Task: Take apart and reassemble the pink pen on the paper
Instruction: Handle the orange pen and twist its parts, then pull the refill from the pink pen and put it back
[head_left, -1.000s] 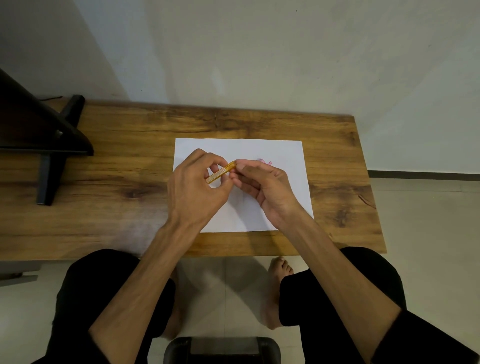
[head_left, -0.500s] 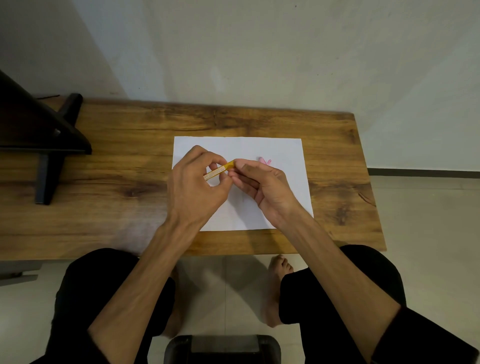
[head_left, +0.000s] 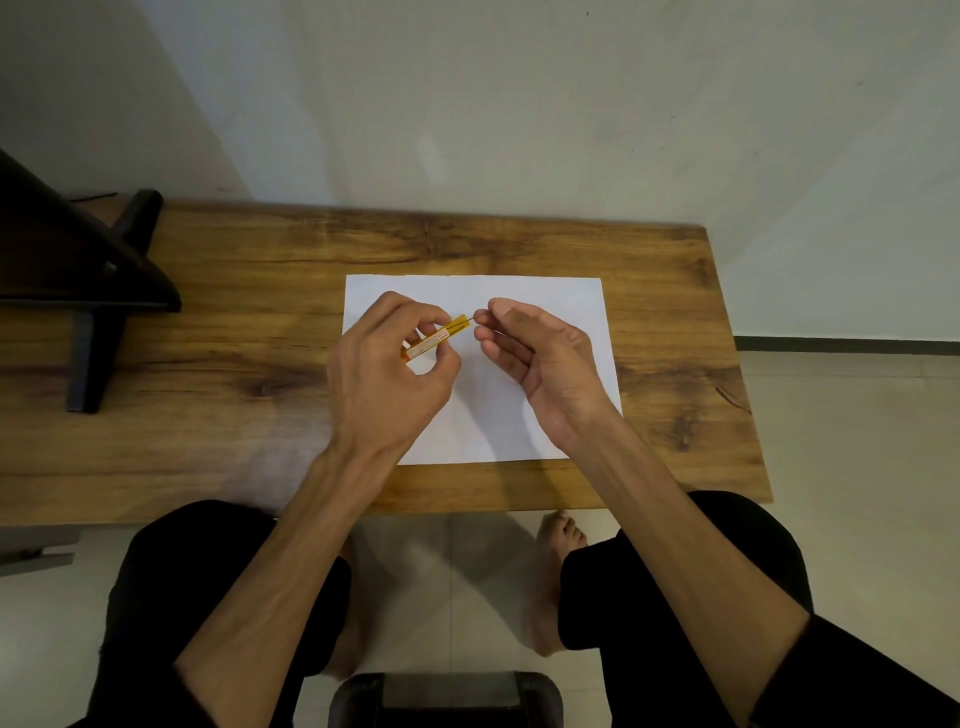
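Observation:
Above a white paper (head_left: 519, 291), my left hand (head_left: 384, 379) pinches a short yellow-orange pen barrel (head_left: 441, 335) with a white label, tilted up to the right. A thin dark refill (head_left: 470, 319) sticks out of the barrel's right end. My right hand (head_left: 540, 353) has thumb and forefinger closed on the refill's tip, a small gap away from the barrel, with the other fingers loosely curled. No pink part of the pen shows in the head view.
The paper lies on a wooden table (head_left: 234, 312) against a pale wall. A black stand (head_left: 83, 270) occupies the table's left end. My knees and a dark stool (head_left: 447, 696) sit below the front edge.
My right hand has pulled to the right away from the barrel, exposing the thin refill between them. A small pink piece seen on the paper behind that hand is now hidden.

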